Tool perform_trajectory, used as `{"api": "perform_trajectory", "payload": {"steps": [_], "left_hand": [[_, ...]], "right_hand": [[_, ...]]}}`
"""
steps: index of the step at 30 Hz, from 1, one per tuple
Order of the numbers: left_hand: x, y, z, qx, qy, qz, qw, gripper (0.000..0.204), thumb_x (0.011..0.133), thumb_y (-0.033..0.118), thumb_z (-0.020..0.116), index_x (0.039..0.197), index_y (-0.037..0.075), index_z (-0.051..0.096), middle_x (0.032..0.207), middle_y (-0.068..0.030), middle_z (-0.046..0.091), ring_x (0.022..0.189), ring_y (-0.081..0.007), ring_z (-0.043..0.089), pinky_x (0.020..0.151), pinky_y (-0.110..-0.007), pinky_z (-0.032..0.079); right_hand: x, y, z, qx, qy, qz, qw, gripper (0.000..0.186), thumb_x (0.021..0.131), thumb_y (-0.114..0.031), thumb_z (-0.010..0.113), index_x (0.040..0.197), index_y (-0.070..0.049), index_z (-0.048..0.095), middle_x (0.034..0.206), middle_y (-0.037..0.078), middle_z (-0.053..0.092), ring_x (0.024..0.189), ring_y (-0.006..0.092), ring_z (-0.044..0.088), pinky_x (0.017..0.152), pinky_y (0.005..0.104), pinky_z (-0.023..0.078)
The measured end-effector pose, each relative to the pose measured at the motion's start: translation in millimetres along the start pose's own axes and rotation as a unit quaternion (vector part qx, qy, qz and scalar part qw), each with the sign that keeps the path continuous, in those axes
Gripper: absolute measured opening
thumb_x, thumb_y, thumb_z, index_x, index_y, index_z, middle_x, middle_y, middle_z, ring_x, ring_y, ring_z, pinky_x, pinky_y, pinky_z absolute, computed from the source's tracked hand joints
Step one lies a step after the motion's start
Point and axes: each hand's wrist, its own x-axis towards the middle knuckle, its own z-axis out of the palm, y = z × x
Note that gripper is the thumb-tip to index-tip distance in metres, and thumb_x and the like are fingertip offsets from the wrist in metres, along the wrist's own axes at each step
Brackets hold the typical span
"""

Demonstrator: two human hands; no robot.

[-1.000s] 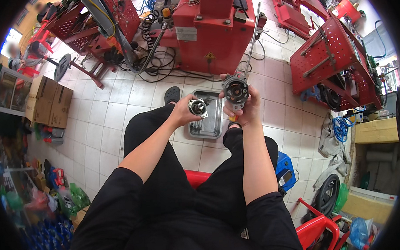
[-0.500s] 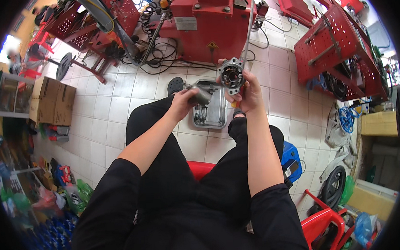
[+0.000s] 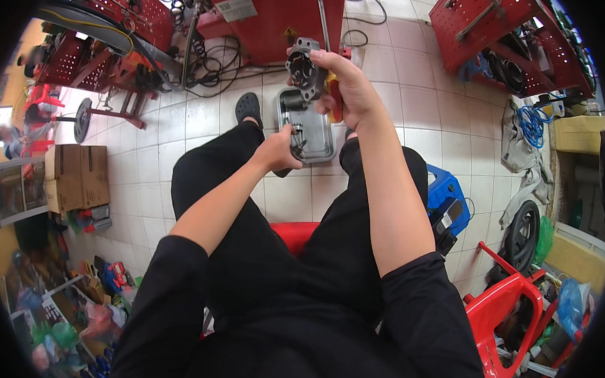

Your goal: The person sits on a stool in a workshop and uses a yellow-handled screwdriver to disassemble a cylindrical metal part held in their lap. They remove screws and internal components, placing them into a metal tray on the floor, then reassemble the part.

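Clock centred on the tray (image 3: 320, 134), 12 straight ahead of the wearer. Housing (image 3: 305, 70), grey metal, at 12, held up above the floor, its hollow face showing. Right hand (image 3: 352, 92) at 2, fingers and thumb closed round the housing. Left hand (image 3: 276, 151) at 8, fingers partly curled at the tray's edge by some small parts (image 3: 297, 129); can't tell whether it grips any. Dark cylinder (image 3: 295, 103) lies inside the tray toward 11. Red-and-yellow item (image 3: 337, 108) just beside the right hand; held or lying beyond, unclear. Black shoe (image 3: 247, 107) near 10, blue case (image 3: 444, 195) at 4, cartons (image 3: 76, 175) at 9.
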Motion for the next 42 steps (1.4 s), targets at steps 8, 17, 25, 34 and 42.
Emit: {"api": "perform_trajectory", "payload": {"steps": [8,17,25,34,42], "left_hand": [[88,-60,100,-0.174,0.166,-0.121,0.963,0.072,0.052,0.036,0.079,0.106,-0.005,0.054,0.092,-0.0238,0.064,0.090,-0.0351,0.062,0.081,-0.038,0.048],[139,-75,171,-0.206,0.076,-0.315,0.923,0.064,0.055,0.023,0.083,0.109,0.001,0.055,0.105,-0.0202,0.060,0.102,-0.0333,0.057,0.087,-0.040,0.047],[170,-86,198,-0.225,0.060,-0.415,0.880,0.064,0.062,0.026,0.080,0.111,0.001,0.048,0.114,-0.0199,0.052,0.104,-0.0352,0.055,0.087,-0.042,0.047],[186,-98,204,-0.186,0.057,-0.383,0.903,0.060,0.067,0.028,0.078,0.110,0.001,0.047,0.111,-0.0183,0.054,0.102,-0.0320,0.057,0.084,-0.039,0.049],[176,-104,217,-0.224,-0.001,-0.372,0.901,0.072,0.069,0.030,0.072,0.121,-0.007,0.038,0.115,-0.0275,0.053,0.108,-0.0367,0.054,0.091,-0.040,0.046]], "right_hand": [[10,2,-4,0.015,0.097,0.048,0.994,0.035,0.075,-0.030,0.069,0.091,-0.001,0.058,0.067,0.000,0.054,0.039,0.0055,0.042,0.035,0.0206,0.034],[26,16,-22,0.019,0.215,0.094,0.972,0.045,0.086,-0.032,0.051,0.117,0.000,0.052,0.086,0.015,0.065,0.038,0.0061,0.040,0.038,0.0212,0.038],[40,25,-31,0.011,0.203,0.126,0.971,0.075,0.076,-0.032,0.061,0.129,0.012,0.032,0.093,0.028,0.061,0.032,0.0092,0.045,0.032,0.0213,0.043],[46,34,-36,0.045,0.232,0.127,0.963,0.072,0.077,-0.029,0.058,0.131,0.010,0.030,0.097,0.031,0.059,0.038,0.0122,0.050,0.034,0.0216,0.045],[44,36,-38,0.032,0.188,0.099,0.977,0.066,0.084,-0.030,0.053,0.131,0.011,0.031,0.105,0.034,0.055,0.032,0.0107,0.043,0.033,0.0229,0.043]]}}
